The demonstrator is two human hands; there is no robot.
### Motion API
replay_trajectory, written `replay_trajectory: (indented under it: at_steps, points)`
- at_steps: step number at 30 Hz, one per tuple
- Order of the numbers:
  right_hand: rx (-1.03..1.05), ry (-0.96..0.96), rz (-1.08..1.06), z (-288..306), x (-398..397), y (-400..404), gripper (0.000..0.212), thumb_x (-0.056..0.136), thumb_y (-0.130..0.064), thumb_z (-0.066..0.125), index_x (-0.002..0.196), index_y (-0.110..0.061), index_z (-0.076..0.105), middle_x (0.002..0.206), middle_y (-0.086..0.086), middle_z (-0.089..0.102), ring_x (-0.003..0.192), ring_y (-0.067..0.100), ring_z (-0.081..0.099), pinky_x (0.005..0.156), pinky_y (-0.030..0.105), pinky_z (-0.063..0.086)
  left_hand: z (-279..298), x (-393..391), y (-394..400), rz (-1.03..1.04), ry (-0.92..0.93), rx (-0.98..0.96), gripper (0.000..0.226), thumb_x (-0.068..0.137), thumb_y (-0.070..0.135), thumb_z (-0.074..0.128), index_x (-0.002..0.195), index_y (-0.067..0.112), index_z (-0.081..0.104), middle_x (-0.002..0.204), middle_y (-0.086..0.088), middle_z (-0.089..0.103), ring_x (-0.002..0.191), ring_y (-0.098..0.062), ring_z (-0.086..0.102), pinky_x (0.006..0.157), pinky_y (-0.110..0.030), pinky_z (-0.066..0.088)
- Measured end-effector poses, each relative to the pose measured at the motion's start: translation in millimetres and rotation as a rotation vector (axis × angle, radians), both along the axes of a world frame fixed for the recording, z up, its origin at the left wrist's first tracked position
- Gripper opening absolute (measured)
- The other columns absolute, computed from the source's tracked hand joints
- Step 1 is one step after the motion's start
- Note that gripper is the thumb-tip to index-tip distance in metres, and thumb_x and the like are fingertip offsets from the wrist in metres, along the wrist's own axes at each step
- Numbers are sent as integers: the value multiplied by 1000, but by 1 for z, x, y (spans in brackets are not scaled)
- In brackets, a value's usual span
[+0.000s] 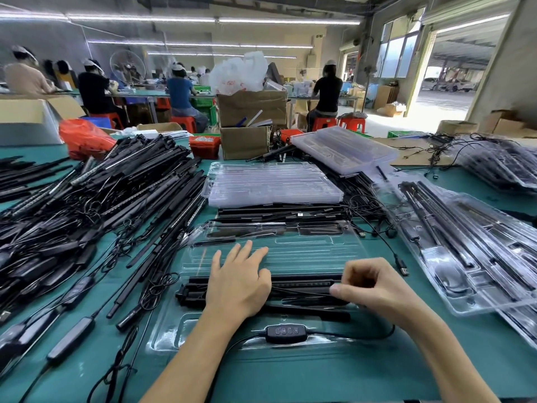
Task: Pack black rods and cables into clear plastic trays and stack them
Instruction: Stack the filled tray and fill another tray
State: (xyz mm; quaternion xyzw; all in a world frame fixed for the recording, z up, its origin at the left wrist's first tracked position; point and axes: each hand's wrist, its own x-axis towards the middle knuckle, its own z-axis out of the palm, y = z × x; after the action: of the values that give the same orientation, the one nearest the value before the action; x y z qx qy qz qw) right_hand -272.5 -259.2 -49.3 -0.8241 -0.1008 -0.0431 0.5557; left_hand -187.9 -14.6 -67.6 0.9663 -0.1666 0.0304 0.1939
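Clear plastic tray (305,251) flat on the green counter (319,373), directly in front, with black rods (302,282) seated lengthwise in its middle channels and an inline controller (286,333) with its cable (363,334) lying in the near recess. Left hand (236,282) palm-down on the left part of the rods, fingers (242,251) straight and spread wide over the tray – pressing, not gripping. Right hand (374,286) just beside it, to the right, fingers curled in, thumb and fingertip pinching a thin black wire (302,291) that runs along the rods. Large loose heap of rods and cables (96,199) to the left, reaching the tray's edge. Stack of empty clear trays (273,183) behind the working tray, a few rods between them; second tilted stack (343,148) farther back. Filled trays (470,248) overlapped on the right – a USB plug (402,269) lying between them and the working tray. Cardboard boxes (250,123) and seated workers in the background.
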Motion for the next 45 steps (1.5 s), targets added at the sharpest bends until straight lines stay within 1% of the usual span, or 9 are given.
replay_trajectory:
  at_steps: [12,15,18,21,24,28,31,36,45]
  points:
    - [-399,-317,-175,-12,-16,8,34,81,-58,69,66,-30,56,95,-13,58,93,14,59,77,24,47,-3,0,-1,4,-3,13,59,96,38,30,155,40,27,167,5,14,154,-11,4,123,-45,-9]
    - [-223,-284,-344,-11,-17,10,43,91,-65,47,81,-24,56,87,-6,63,80,16,64,74,36,51,-4,0,-1,1,-1,16,59,96,38,29,155,40,26,167,5,14,154,-12,4,123,-46,-9]
    - [67,-158,-380,-6,-23,6,81,67,-90,54,101,-17,55,89,6,63,75,13,70,67,34,57,-4,1,-2,3,2,24,59,96,37,29,155,39,26,168,5,14,154,-12,5,123,-46,-8]
    - [88,-177,-374,-5,-27,10,56,76,-60,77,105,-21,49,85,13,64,71,17,69,63,24,56,-3,1,-2,6,5,30,59,96,36,29,155,39,25,168,5,13,154,-13,4,124,-47,-8]
    - [346,-296,-464,0,-26,20,20,98,-36,51,99,-17,44,98,20,63,74,30,71,57,39,61,-3,1,-3,1,7,34,59,96,36,29,155,39,24,168,5,13,154,-13,4,124,-47,-8]
    - [771,-131,-543,11,-23,16,49,93,-57,43,108,-13,59,100,12,74,75,34,74,53,45,62,-2,1,-2,1,11,47,59,97,37,28,156,39,23,168,5,11,154,-12,3,124,-48,-8]
    - [826,17,-457,12,-23,11,52,90,-59,45,112,-20,71,77,11,70,53,23,65,49,38,58,-2,1,-2,3,10,55,59,97,38,27,156,39,23,168,5,11,154,-13,3,124,-48,-8]
    - [414,-102,-381,2,-24,12,36,97,-49,45,110,-25,68,52,7,48,39,15,39,43,25,47,-3,2,-2,3,12,62,60,96,39,27,156,40,22,168,5,11,154,-13,2,124,-48,-8]
    - [-280,-205,-72,-7,-31,12,18,93,-22,64,76,-29,61,67,-12,57,61,4,51,59,17,39,-3,2,-2,6,8,71,59,96,40,26,155,40,22,168,5,11,154,-13,2,124,-48,-8]
